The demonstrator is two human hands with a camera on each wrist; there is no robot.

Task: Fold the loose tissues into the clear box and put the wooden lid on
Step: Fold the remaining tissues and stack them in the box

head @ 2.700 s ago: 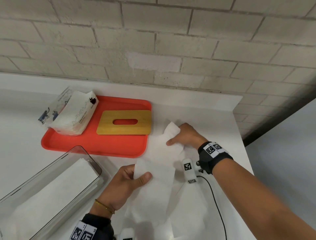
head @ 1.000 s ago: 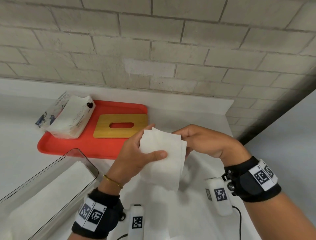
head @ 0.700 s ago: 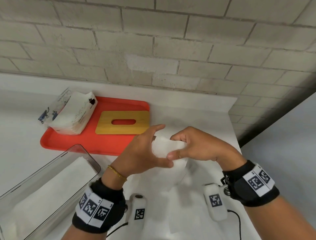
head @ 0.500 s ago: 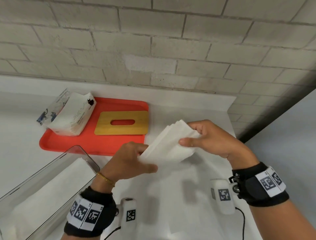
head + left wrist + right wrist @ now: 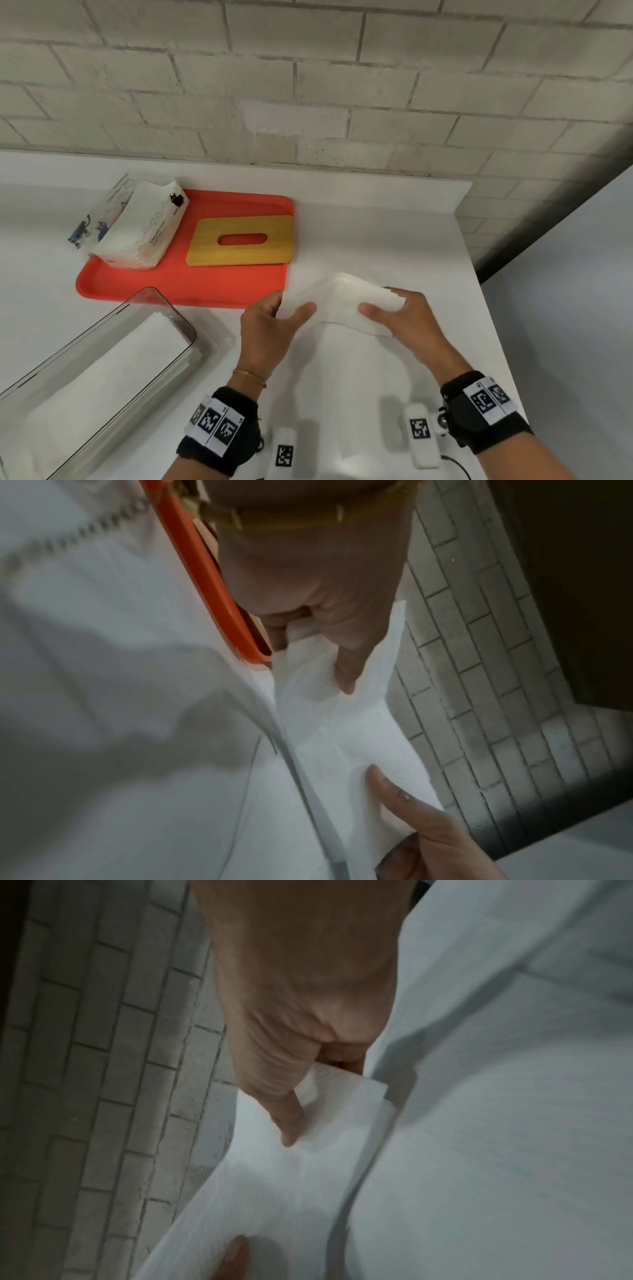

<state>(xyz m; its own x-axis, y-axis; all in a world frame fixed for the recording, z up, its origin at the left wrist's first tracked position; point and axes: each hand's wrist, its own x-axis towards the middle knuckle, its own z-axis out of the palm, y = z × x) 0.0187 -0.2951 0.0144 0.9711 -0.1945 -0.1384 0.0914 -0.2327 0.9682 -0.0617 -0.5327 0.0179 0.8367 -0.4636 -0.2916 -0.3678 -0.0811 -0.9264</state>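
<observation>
Tray (image 5: 178,284) on desk (image 5: 376,236), back left, just before wall (image 5: 308,85). On tray: tissue pack (image 5: 137,233) at left, wooden lid (image 5: 239,241) at right, apart. Clear box (image 5: 102,359) on desk, front left, near tray's front edge; tissues inside. Folded tissue (image 5: 342,305) right of tray, above desk, between left hand (image 5: 270,329) and right hand (image 5: 407,318).

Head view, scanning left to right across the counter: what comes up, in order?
Clear box → tissue pack → wooden lid → left hand → folded tissue → right hand. The pack and lid sit on the red tray; both hands hold the tissue.
</observation>
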